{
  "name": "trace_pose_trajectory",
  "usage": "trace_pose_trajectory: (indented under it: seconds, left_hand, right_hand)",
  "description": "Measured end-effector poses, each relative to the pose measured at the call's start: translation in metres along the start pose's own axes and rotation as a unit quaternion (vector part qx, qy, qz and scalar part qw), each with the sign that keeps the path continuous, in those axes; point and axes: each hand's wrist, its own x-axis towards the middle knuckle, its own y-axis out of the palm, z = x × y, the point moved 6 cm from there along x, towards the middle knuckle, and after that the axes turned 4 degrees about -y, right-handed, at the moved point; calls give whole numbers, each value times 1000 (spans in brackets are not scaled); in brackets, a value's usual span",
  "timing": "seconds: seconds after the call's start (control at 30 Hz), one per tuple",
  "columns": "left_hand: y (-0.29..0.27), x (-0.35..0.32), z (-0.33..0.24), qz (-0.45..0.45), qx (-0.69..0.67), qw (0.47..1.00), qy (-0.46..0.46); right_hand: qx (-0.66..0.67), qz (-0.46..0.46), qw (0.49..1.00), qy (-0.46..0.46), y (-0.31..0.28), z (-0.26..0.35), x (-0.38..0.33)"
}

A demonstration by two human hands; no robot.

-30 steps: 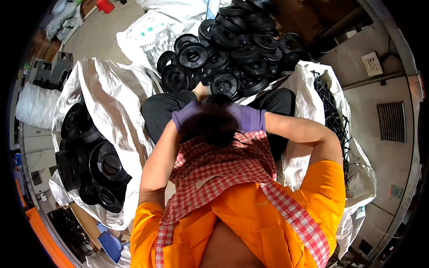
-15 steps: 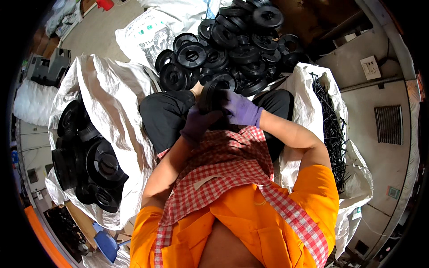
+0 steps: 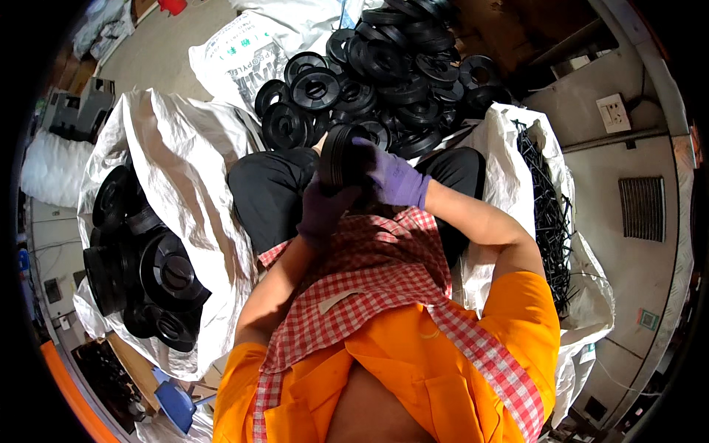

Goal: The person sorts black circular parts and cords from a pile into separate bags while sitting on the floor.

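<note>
Both hands wear purple gloves and meet above my lap. Between them stands a round black plastic part, ridged along its edge and held upright on its side. My left hand is closed on its lower near side. From the right, my right hand grips its right face; some fingertips are hidden behind the part and in shadow. Just beyond the hands lies a heap of similar black round parts, many with a ring-shaped centre.
At the left, a white woven sack holds larger black round parts. Another white sack at the right holds thin black sticks. A printed white sack lies behind the heap. A wall socket is at far right.
The held part has shifted slightly left and turned, showing more of its ridged edge. At the top of the heap, one round part has tipped and slid down a little.
</note>
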Motion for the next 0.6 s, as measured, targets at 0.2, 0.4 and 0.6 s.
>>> trace_pose_trajectory:
  seconds: [0.2, 0.4, 0.6]
  left_hand:
    - [12, -1, -3, -25, 24, 996, 87]
    - [-89, -49, -92, -257, 364, 802, 399]
    - [-87, -53, -156, -374, 331, 751, 433]
  right_hand:
    - [302, -72, 947, 87, 33, -21, -7]
    - [40, -6, 975, 220, -27, -69, 11]
    - [-385, 364, 819, 220, 0, -196, -48]
